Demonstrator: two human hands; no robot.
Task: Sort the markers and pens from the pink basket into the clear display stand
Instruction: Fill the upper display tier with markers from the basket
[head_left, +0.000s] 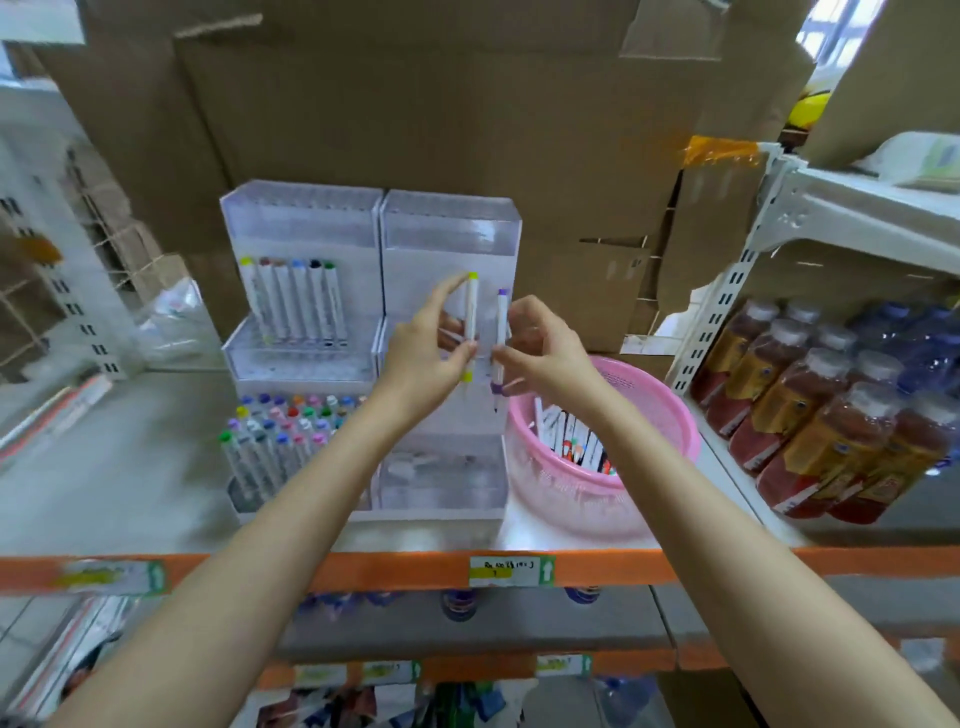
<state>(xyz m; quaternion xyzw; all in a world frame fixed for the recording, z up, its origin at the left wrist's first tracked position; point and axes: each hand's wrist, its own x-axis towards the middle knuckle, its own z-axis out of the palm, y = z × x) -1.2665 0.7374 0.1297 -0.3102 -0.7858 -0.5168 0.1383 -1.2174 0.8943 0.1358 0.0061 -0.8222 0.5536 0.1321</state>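
Head view is showing me two markers held up side by side in front of the right half of the clear acrylic tiered display stand. I am watching the left hand pinching a white marker with yellow-green caps upright, thumb low on the barrel and forefinger reaching up to the top cap. The right hand is gripping a white marker with purple caps, also upright, with its fingers curled round the barrel. The two markers are standing near each other without touching.

Just right of them, the round pink plastic basket is sitting on the shelf beside the stand, holding a heap of white-barrelled pens. In the stand's left half, a row of six markers is standing on the upper tier, and a block of coloured caps is filling the lower one.

Brown cardboard boxes are rising behind. Shrink-wrapped bottles of dark liquid are lying on the white rack at right. An orange shelf edge is running beneath the forearms.
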